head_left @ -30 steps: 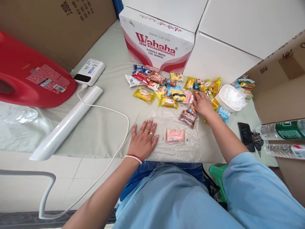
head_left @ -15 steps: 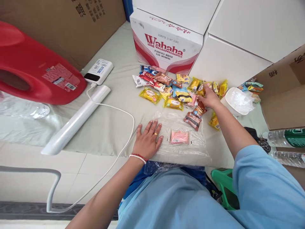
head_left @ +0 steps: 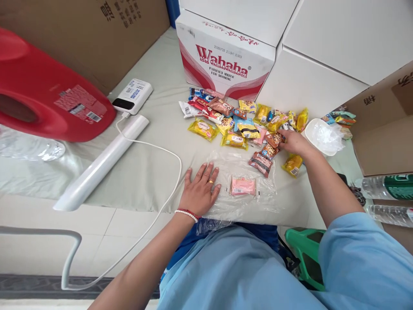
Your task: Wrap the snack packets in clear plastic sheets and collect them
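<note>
My left hand [head_left: 201,190] lies flat with fingers spread on the left edge of a clear plastic bag [head_left: 240,202] spread on the grey-green table. A pink snack packet [head_left: 243,186] lies inside or on the bag. My right hand [head_left: 295,142] reaches into a pile of small wrapped snacks [head_left: 240,120], its fingers pinched on a brown cookie packet [head_left: 275,139]. A yellow packet [head_left: 292,164] lies just under that wrist. Two more brown packets [head_left: 263,158] rest at the bag's far right corner.
A Wahaha water carton [head_left: 226,56] stands behind the snacks. A red jug [head_left: 48,94], a white power bank [head_left: 133,95] with cable, and a white tube [head_left: 100,165] lie left. A white bowl [head_left: 322,135], bottles [head_left: 387,187] and cardboard boxes stand right.
My right hand pulled back from the far yellow packets toward me and closed on a brown cookie packet. My left hand stayed flat on the bag.
</note>
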The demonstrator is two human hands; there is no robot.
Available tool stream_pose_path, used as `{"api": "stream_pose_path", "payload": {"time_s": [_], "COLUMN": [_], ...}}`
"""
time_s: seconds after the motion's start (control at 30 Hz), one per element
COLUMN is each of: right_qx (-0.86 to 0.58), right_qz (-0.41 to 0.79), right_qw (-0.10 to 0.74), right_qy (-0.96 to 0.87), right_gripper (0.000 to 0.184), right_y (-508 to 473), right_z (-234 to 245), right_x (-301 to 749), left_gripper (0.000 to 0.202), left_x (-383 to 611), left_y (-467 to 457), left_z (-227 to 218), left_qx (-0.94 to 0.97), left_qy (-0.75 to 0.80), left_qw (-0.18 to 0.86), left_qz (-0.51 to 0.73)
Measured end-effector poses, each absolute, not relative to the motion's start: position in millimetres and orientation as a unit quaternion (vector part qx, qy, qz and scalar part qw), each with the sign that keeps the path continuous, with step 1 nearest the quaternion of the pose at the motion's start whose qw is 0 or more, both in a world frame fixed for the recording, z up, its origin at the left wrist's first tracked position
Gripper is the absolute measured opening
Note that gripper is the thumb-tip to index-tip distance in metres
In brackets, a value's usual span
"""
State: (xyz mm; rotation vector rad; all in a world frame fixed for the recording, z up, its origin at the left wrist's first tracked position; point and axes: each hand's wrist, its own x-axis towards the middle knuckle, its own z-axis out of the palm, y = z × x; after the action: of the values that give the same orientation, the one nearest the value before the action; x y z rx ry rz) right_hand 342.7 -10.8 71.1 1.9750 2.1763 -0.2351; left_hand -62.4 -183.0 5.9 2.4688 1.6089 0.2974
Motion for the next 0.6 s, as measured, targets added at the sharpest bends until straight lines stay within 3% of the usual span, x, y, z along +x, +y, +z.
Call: {"api": "stream_pose_path", "payload": {"time_s": [0.27,0.4,0.6], "right_qx": [0.685,0.688,0.609], "right_qz": [-0.024,0.006,-0.082], "right_qw": [0.062,-0.030,-0.057], "right_qy": [0.726,0.725,0.786], "right_gripper": [0.057,0.042,0.044], "right_y": [-3.0,26.0,106.4], "right_z": [83.9,107.5,99.3], "right_x": [319.1,273.4,171.1], "left_gripper": [0.059,0.059,0.059], "left_x": [-61.9,-62.2,-62.5], "left_y": [-183.9,-183.6,-183.7], "left_z": [6.2,5.3,7.0], "left_qx": [0.830,0.832,0.828], "left_qy": [0.541,0.539,0.543], "left_qw": [0.086,0.088,0.098], "left_qz": [0.103,0.102,0.099]}}
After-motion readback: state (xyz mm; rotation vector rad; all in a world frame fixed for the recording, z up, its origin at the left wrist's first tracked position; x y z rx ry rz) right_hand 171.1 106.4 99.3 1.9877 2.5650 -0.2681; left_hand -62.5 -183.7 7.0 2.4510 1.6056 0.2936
